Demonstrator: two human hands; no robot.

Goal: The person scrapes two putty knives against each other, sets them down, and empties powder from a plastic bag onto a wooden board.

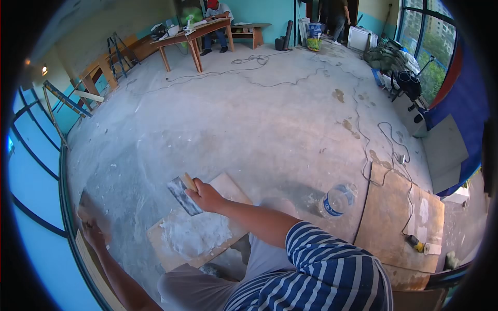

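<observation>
Grey, dusty concrete floor (181, 114) spreads across the room, pale scuffs and brown stains showing on it. At the far side a person (220, 13) in red headgear sits at a wooden table (199, 33), and a 2nd person (340, 20) stands near a doorway. Thin cables (254, 62) wander over the concrete, a stepladder (119, 54) leans at the left wall, and a heap of bags (386, 56) lies below the right-hand windows.

Nearer, the right grip (207, 197) is closed around the pale handle of a scraper (184, 198), whose wide, smeared blade points away to the left. It overlaps the upper left edge of a board (232, 189) on the floor; whether blade and board touch, I cannot tell. White paste (194, 236) covers much of that board, close to the person's grey-trousered legs (181, 285).

The left grip (93, 233) is at the far left, just beside the glazed frame (65, 207). It is blurred, with a dark shape by the fingers, so I cannot tell whether it grasps anything.

Right of the legs, a clear plastic jug (340, 199) with a blue band is on the floor. Beyond it lies a large brown sheet (384, 217), carrying a yellow and black power tool (415, 243) with its cord attached.
</observation>
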